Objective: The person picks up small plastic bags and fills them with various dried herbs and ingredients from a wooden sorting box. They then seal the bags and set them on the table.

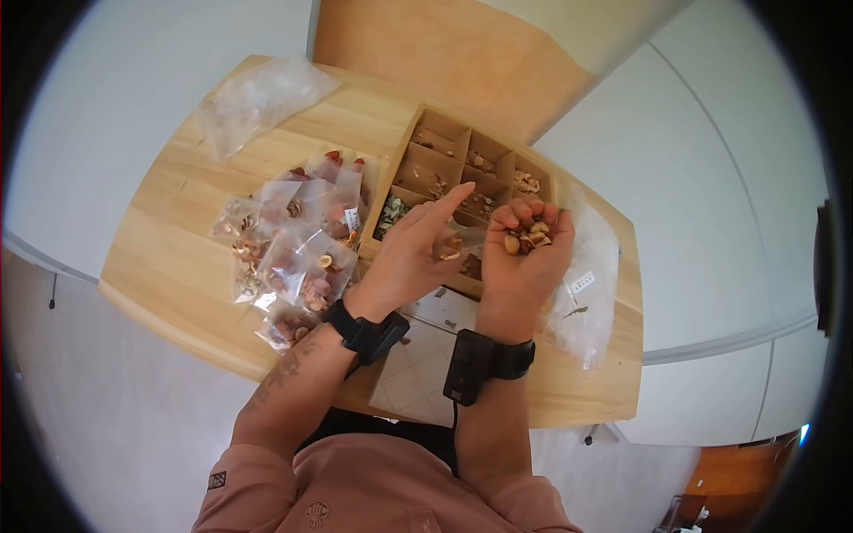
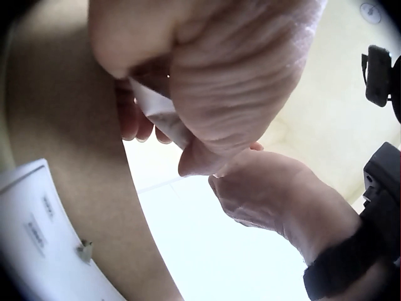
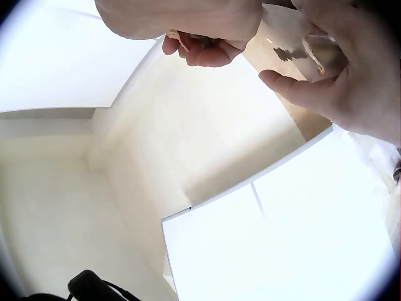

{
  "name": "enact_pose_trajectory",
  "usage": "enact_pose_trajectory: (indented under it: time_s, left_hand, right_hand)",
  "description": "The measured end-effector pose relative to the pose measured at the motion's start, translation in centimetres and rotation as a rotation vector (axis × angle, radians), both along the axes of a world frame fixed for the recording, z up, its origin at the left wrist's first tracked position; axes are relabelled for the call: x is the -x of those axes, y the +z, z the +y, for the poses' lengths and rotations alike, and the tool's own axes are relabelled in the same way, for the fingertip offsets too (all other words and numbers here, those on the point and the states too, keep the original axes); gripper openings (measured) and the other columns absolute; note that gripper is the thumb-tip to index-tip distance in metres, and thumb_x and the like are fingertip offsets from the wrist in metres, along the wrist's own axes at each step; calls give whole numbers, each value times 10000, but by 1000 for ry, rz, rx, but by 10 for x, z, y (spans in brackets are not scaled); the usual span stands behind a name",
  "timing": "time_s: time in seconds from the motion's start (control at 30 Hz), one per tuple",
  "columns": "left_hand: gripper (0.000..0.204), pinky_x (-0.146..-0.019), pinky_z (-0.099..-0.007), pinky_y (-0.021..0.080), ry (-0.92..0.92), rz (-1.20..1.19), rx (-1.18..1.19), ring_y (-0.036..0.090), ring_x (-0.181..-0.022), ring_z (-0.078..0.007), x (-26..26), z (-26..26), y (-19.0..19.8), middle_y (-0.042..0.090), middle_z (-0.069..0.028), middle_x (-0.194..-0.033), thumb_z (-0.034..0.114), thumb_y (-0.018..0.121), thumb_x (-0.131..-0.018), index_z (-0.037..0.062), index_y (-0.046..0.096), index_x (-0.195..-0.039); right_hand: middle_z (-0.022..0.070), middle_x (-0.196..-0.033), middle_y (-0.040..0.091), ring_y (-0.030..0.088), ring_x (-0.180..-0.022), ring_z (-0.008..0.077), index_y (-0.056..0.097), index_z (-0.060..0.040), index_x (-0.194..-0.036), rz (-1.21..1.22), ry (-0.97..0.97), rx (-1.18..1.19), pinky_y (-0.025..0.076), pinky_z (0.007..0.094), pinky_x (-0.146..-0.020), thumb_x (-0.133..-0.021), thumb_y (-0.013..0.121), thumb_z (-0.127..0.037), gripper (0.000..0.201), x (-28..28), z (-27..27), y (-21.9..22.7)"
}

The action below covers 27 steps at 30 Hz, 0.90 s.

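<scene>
In the head view, my left hand (image 1: 410,258) is over the near side of a divided cardboard box (image 1: 416,166), index finger stretched forward. Its other fingers grip a small clear plastic bag (image 3: 326,53) with a pale dried slice in it, partly hidden by the hand. To its right, my right hand (image 1: 530,266) is turned palm up with fingers curled round a heap of brown dried pieces (image 1: 530,238). Several compartments hold dried bits: green leaves (image 1: 391,213) at the left, pale curled pieces (image 1: 526,182) at the far right.
Filled clear packets (image 1: 298,240) are piled left of the box on the wooden table (image 1: 169,258). An empty-looking plastic bag (image 1: 262,93) lies at the back left, another labelled plastic bag (image 1: 591,266) at the right. A white flat device (image 1: 413,373) is under the forearms.
</scene>
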<state>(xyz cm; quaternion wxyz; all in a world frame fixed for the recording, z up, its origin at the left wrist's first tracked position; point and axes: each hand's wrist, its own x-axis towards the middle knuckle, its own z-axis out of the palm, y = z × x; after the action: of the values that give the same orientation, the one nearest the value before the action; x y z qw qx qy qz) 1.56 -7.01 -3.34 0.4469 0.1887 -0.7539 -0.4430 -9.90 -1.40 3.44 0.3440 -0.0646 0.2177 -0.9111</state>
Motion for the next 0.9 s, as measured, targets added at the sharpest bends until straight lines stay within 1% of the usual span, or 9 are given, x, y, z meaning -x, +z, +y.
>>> enact_pose_trajectory:
  time_s: [0.1, 0.2, 0.3, 0.4, 0.5, 0.6, 0.7, 0.9]
  left_hand:
    - [807, -826, -333, 519, -12, -57, -45, 606, -952, -253, -3, 1, 3, 611, -154, -1220, -14, 753, -736, 136, 448, -1468]
    - [842, -762, -361, 507, 33, 36, 41, 588, -832, -256, 1, 1, 1, 598, -88, -885, -37, 711, -708, 147, 427, -1479]
    - [842, -762, -361, 504, 29, 32, 47, 584, -837, -257, 2, 0, -1, 587, -84, -871, -35, 713, -706, 138, 423, -1478]
    - [840, -760, -364, 500, 45, 5, 43, 578, -836, -266, 1, 1, 2, 575, -88, -857, -33, 718, -704, 129, 424, -1474]
    - [840, -762, -368, 497, 61, 27, 57, 570, -833, -273, 1, 1, 2, 561, -92, -845, -28, 726, -703, 127, 425, -1472]
    - [842, -757, -372, 496, 65, 56, 75, 565, -821, -279, 3, -1, -1, 555, -95, -844, -19, 734, -703, 124, 424, -1473]
    - [794, -760, -288, 518, 41, -42, -23, 571, -889, -195, -1, 0, 3, 608, -135, -1172, 29, 786, -763, 124, 442, -1472]
    - [821, -715, -274, 506, 56, -11, -2, 548, -823, -166, 0, 0, 1, 593, -120, -1104, 13, 784, -742, 139, 441, -1476]
  right_hand:
    - [24, -750, 529, 506, -695, 152, 506, -109, -773, 37, -25, -10, 432, 298, -622, -979, 495, -197, 224, -1, 1, 1]
    - [27, -764, 537, 513, -716, 157, 512, -109, -781, 65, -56, -31, 442, 304, -642, -986, 493, -206, 228, -4, 1, 2]
    - [29, -777, 545, 520, -736, 167, 527, -106, -783, 48, -96, -58, 454, 317, -672, -996, 499, -228, 247, -8, 1, 4]
    - [31, -779, 552, 525, -742, 175, 542, -102, -782, 60, -111, -49, 462, 330, -691, -1002, 510, -253, 269, -7, 3, 1]
    - [32, -779, 558, 526, -743, 179, 549, -100, -778, 62, -112, -43, 462, 339, -696, -1003, 518, -264, 281, -5, 4, 0]
    - [33, -779, 562, 528, -744, 178, 550, -103, -781, 65, -134, -70, 463, 339, -700, -1001, 519, -260, 272, -8, 4, 1]
    - [33, -778, 562, 531, -747, 177, 547, -106, -779, 91, -145, -73, 466, 339, -705, -999, 520, -257, 269, -10, 4, 0]
    - [32, -767, 557, 534, -730, 176, 530, -107, -777, 106, -166, -87, 472, 335, -707, -993, 520, -250, 259, -13, 2, 2]
